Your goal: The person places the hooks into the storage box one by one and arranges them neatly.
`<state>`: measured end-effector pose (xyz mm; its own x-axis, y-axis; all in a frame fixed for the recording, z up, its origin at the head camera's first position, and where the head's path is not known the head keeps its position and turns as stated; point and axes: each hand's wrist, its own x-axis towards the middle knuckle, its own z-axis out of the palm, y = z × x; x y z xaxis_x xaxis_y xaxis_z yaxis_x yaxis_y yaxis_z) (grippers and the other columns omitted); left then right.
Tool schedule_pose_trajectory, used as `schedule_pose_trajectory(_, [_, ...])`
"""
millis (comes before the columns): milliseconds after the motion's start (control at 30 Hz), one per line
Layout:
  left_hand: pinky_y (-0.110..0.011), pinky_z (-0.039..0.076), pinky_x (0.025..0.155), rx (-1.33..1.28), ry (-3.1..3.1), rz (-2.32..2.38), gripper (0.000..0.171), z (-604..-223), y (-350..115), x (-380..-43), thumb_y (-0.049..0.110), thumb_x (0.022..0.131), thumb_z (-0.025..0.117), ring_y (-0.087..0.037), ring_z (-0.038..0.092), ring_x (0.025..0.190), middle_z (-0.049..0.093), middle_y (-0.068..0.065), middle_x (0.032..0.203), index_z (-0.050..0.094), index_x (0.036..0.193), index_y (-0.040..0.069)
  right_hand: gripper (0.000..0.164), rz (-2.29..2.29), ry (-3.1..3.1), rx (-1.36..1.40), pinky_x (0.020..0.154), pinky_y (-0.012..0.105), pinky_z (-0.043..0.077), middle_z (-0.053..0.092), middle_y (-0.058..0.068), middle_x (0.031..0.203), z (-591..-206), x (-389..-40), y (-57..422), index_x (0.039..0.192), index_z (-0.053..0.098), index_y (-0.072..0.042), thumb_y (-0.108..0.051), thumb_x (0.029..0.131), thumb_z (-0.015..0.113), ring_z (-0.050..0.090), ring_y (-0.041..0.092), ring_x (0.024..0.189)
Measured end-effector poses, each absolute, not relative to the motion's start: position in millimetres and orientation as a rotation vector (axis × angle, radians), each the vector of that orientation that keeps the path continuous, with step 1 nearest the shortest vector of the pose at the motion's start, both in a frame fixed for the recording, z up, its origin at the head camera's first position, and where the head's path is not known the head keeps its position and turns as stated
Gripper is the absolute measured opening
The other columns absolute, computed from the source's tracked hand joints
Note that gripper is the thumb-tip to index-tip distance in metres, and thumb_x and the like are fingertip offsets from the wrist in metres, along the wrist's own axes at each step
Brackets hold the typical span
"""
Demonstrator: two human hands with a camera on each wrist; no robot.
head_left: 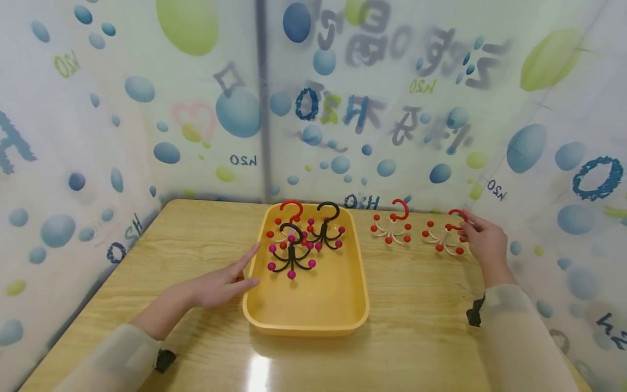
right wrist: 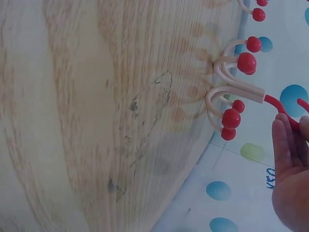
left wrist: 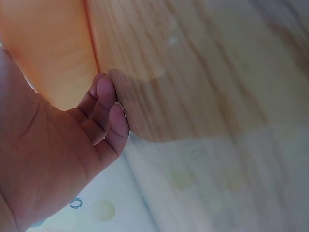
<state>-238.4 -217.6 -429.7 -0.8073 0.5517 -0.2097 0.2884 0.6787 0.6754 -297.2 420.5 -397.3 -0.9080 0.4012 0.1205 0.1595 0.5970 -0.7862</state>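
Observation:
My right hand (head_left: 486,242) pinches the red hook of a white multi-arm hook hanger (right wrist: 248,93) with red ball tips. That hanger stands on its curved arms at the table's back right, hook upward. Left of it stands a matching red-and-white hanger (head_left: 393,219). My left hand (head_left: 217,286) lies beside the yellow tray (head_left: 325,313), its index finger and thumb at the left rim. In the left wrist view its other fingers (left wrist: 118,125) bend loosely at the tabletop. Inside the tray are two black hangers (head_left: 292,255) with magenta balls and a red-hooked hanger (head_left: 291,203) partly hidden behind them.
The wooden table (head_left: 411,321) carries the tray near its middle. A curtain (head_left: 206,152) with blue and green dots closes off the back and both sides, close behind the hangers. Dark smudges mark the tabletop in the right wrist view.

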Motion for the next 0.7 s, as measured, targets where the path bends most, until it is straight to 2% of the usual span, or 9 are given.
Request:
schedule_pose_trajectory(100, [-0.068, 0.022, 0.131, 0.656, 2.491, 0.91, 0.092, -428.4, -217.8, -237.8, 0.06, 0.113, 0.05, -0.051, 0.019, 0.167, 0.001, -0.021, 0.185, -0.009, 0.178, 0.03, 0.048, 1.206, -2.545, -0.466, 0.074, 0.014, 0.057, 0.067, 0.024, 0.149, -396.8, -297.3, 419.6, 0.163, 0.049, -0.025, -0.027, 0.115, 0.059, 0.061, -0.018, 0.069])
schedule_pose_trajectory(300, [-0.069, 0.022, 0.131, 0.646, 2.491, 0.906, 0.09, -427.6, -216.8, -237.4, 0.056, 0.114, 0.049, -0.052, 0.021, 0.166, 0.001, -0.022, 0.184, -0.01, 0.177, 0.03, 0.048, 1.185, -2.548, -0.478, 0.068, 0.015, 0.055, 0.068, 0.023, 0.147, -396.4, -297.4, 416.6, 0.163, 0.049, -0.027, -0.026, 0.115, 0.059, 0.06, -0.017, 0.069])
schedule_pose_trajectory(433, [-0.069, 0.027, 0.13, 0.638, 2.49, 0.903, 0.091, -427.6, -216.4, -238.1, 0.057, 0.114, 0.05, -0.048, 0.035, 0.161, 0.006, -0.023, 0.184, -0.009, 0.177, 0.031, 0.048, 1.164, -2.547, -0.5, 0.066, 0.015, 0.054, 0.069, 0.022, 0.148, -396.6, -297.2, 416.0, 0.162, 0.049, -0.028, -0.025, 0.115, 0.059, 0.064, -0.012, 0.073])
schedule_pose_trajectory(500, [-0.068, 0.031, 0.128, 0.635, 2.494, 0.899, 0.091, -427.9, -216.4, -238.5, 0.058, 0.113, 0.05, -0.043, 0.045, 0.153, 0.011, -0.024, 0.183, -0.009, 0.177, 0.032, 0.048, 1.167, -2.549, -0.517, 0.066, 0.015, 0.054, 0.067, 0.021, 0.151, -396.7, -297.2, 415.7, 0.163, 0.049, -0.029, -0.024, 0.116, 0.058, 0.068, -0.006, 0.079])
schedule_pose_trajectory(700, [-0.067, 0.037, 0.124, 0.627, 2.515, 0.876, 0.089, -430.7, -217.6, -238.9, 0.059, 0.114, 0.049, -0.037, 0.053, 0.143, 0.018, -0.025, 0.182, -0.009, 0.177, 0.035, 0.048, 1.187, -2.548, -0.542, 0.066, 0.019, 0.054, 0.066, 0.019, 0.153, -398.0, -297.8, 414.9, 0.163, 0.048, -0.03, -0.022, 0.117, 0.056, 0.076, 0.015, 0.097])
